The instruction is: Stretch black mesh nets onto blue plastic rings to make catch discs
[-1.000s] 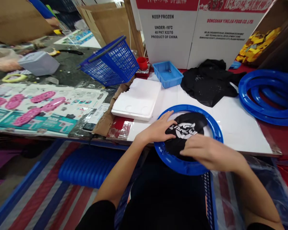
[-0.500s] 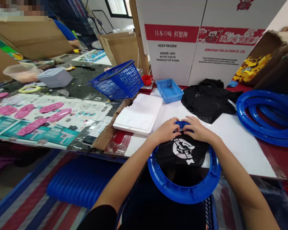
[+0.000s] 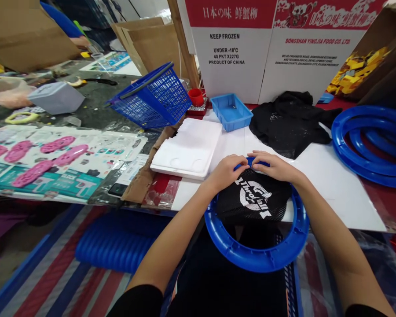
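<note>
A blue plastic ring (image 3: 255,257) hangs half over the front edge of the white board (image 3: 323,185). A black mesh cloth (image 3: 254,198) with a white printed logo is draped from the ring's far rim down into its middle. My left hand (image 3: 227,171) and my right hand (image 3: 273,167) sit side by side at that far rim. Both have their fingers curled, pinching the mesh cloth's edge against the blue rim.
A pile of black mesh (image 3: 290,121) and a small blue tray (image 3: 231,112) lie beyond the hands. Stacked blue rings (image 3: 372,145) are at the right. A white foam slab (image 3: 188,147), a tilted blue basket (image 3: 152,97) and sheets with pink parts (image 3: 53,154) are left. Cardboard boxes (image 3: 267,48) stand behind.
The ring has slid toward me, off the board's edge. Both hands moved from the cloth's middle to the ring's far rim and closed on the mesh edge there.
</note>
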`<act>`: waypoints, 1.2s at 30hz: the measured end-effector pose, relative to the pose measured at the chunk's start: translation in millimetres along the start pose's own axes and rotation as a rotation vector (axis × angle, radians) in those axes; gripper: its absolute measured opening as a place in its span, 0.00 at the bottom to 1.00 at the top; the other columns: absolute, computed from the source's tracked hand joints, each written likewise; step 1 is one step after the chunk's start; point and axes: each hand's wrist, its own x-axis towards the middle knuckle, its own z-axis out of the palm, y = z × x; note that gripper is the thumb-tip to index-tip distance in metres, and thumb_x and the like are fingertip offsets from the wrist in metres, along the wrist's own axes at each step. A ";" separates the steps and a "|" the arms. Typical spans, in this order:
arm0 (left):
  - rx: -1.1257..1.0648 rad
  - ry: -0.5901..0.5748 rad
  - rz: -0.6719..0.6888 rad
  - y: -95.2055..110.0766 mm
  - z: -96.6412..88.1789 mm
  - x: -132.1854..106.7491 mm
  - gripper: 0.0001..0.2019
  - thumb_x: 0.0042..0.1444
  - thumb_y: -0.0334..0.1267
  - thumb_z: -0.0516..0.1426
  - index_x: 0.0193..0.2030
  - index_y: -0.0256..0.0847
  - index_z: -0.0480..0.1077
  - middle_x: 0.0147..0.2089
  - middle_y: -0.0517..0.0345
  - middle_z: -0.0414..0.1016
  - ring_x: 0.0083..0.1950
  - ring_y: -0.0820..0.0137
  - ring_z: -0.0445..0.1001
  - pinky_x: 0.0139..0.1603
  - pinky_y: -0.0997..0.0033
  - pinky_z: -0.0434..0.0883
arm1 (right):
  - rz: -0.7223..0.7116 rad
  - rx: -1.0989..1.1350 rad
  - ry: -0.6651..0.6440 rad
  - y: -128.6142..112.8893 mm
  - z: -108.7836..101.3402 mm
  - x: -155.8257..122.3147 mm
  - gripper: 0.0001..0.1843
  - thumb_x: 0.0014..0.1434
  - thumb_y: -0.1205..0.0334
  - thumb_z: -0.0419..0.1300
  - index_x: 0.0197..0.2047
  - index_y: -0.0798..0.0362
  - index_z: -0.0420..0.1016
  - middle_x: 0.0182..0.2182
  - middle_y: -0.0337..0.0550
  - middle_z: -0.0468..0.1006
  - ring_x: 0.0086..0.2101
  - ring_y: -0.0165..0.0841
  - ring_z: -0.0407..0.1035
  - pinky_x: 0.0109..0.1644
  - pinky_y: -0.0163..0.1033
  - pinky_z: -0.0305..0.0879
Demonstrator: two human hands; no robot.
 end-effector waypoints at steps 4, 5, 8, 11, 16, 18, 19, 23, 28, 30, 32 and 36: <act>-0.047 0.048 0.056 0.5 2.1 0.3 0.03 0.71 0.33 0.61 0.43 0.42 0.77 0.43 0.55 0.82 0.47 0.65 0.81 0.53 0.62 0.76 | -0.003 0.013 -0.056 -0.4 0.1 2.8 0.18 0.72 0.44 0.62 0.52 0.46 0.86 0.72 0.48 0.72 0.74 0.51 0.60 0.80 0.63 0.52; -0.052 0.045 0.055 1.2 2.1 0.3 0.03 0.71 0.33 0.61 0.44 0.42 0.77 0.43 0.55 0.83 0.46 0.65 0.81 0.53 0.62 0.77 | -0.002 0.006 -0.073 0.8 1.0 3.0 0.18 0.72 0.45 0.62 0.55 0.45 0.85 0.73 0.48 0.70 0.74 0.51 0.59 0.80 0.63 0.52; -0.006 0.033 0.054 2.6 1.1 -0.7 0.02 0.69 0.33 0.63 0.45 0.42 0.78 0.44 0.54 0.82 0.49 0.63 0.80 0.56 0.58 0.77 | -0.012 -0.093 -0.125 6.2 4.8 2.0 0.16 0.71 0.51 0.65 0.58 0.43 0.85 0.76 0.46 0.64 0.77 0.53 0.54 0.81 0.66 0.49; 0.096 -0.041 0.059 2.1 -0.3 -3.2 0.02 0.67 0.37 0.66 0.43 0.43 0.80 0.55 0.48 0.79 0.59 0.58 0.77 0.64 0.50 0.76 | -0.061 -0.281 -0.086 11.4 10.0 -0.7 0.13 0.70 0.59 0.66 0.55 0.44 0.86 0.77 0.46 0.64 0.76 0.57 0.54 0.80 0.70 0.49; 0.190 -0.091 -0.053 -0.5 0.1 -8.4 0.06 0.69 0.40 0.64 0.44 0.43 0.83 0.75 0.44 0.63 0.73 0.51 0.67 0.75 0.42 0.69 | -0.166 -0.390 0.002 15.2 17.3 -3.5 0.11 0.70 0.66 0.62 0.50 0.50 0.86 0.73 0.55 0.69 0.72 0.56 0.62 0.76 0.69 0.59; 0.194 -0.088 -0.080 -0.5 0.8 -9.4 0.07 0.69 0.41 0.63 0.47 0.44 0.83 0.76 0.43 0.62 0.76 0.50 0.64 0.77 0.41 0.66 | -0.204 -0.374 0.019 12.7 17.9 -3.6 0.11 0.70 0.68 0.60 0.45 0.50 0.85 0.71 0.55 0.71 0.71 0.55 0.63 0.74 0.69 0.62; 0.190 -0.100 -0.084 -0.1 1.0 -9.5 0.08 0.69 0.42 0.63 0.48 0.44 0.83 0.76 0.43 0.61 0.77 0.49 0.62 0.78 0.40 0.65 | -0.226 -0.362 0.041 10.1 17.4 -3.8 0.11 0.71 0.67 0.59 0.45 0.50 0.85 0.71 0.55 0.71 0.71 0.54 0.63 0.73 0.69 0.63; 0.111 -0.172 -0.131 4.3 -1.3 -6.4 0.13 0.70 0.47 0.62 0.53 0.44 0.83 0.79 0.42 0.61 0.80 0.48 0.60 0.81 0.40 0.60 | -0.321 -0.362 0.172 -5.5 12.5 -7.6 0.12 0.75 0.67 0.55 0.52 0.49 0.81 0.59 0.55 0.79 0.60 0.47 0.72 0.65 0.59 0.72; -0.271 -0.151 -0.318 7.7 -8.7 2.0 0.18 0.75 0.49 0.55 0.45 0.40 0.82 0.72 0.43 0.73 0.74 0.55 0.71 0.78 0.48 0.64 | -0.378 -0.644 0.226 -16.8 9.7 -14.2 0.18 0.74 0.74 0.50 0.54 0.51 0.80 0.43 0.50 0.82 0.44 0.43 0.75 0.52 0.51 0.71; -0.343 -0.101 -0.351 7.7 -9.9 3.8 0.14 0.71 0.46 0.60 0.41 0.40 0.81 0.68 0.44 0.77 0.70 0.56 0.75 0.77 0.50 0.65 | -0.395 -0.662 0.230 -16.7 10.7 -14.6 0.17 0.73 0.75 0.51 0.53 0.52 0.80 0.44 0.51 0.82 0.44 0.43 0.74 0.52 0.50 0.70; -0.338 -0.071 -0.350 7.5 -8.8 3.9 0.09 0.68 0.42 0.64 0.40 0.40 0.80 0.63 0.46 0.80 0.66 0.58 0.77 0.75 0.51 0.66 | -0.399 -0.629 0.242 -15.1 12.0 -13.6 0.16 0.74 0.74 0.53 0.52 0.53 0.80 0.45 0.51 0.82 0.45 0.43 0.74 0.51 0.49 0.70; -0.202 0.032 -0.272 4.6 -1.1 1.1 0.05 0.66 0.37 0.64 0.38 0.40 0.79 0.51 0.49 0.84 0.55 0.62 0.81 0.63 0.57 0.73 | -0.374 -0.573 0.243 -9.7 13.6 -10.3 0.13 0.75 0.71 0.54 0.50 0.53 0.81 0.43 0.50 0.82 0.43 0.42 0.74 0.49 0.49 0.68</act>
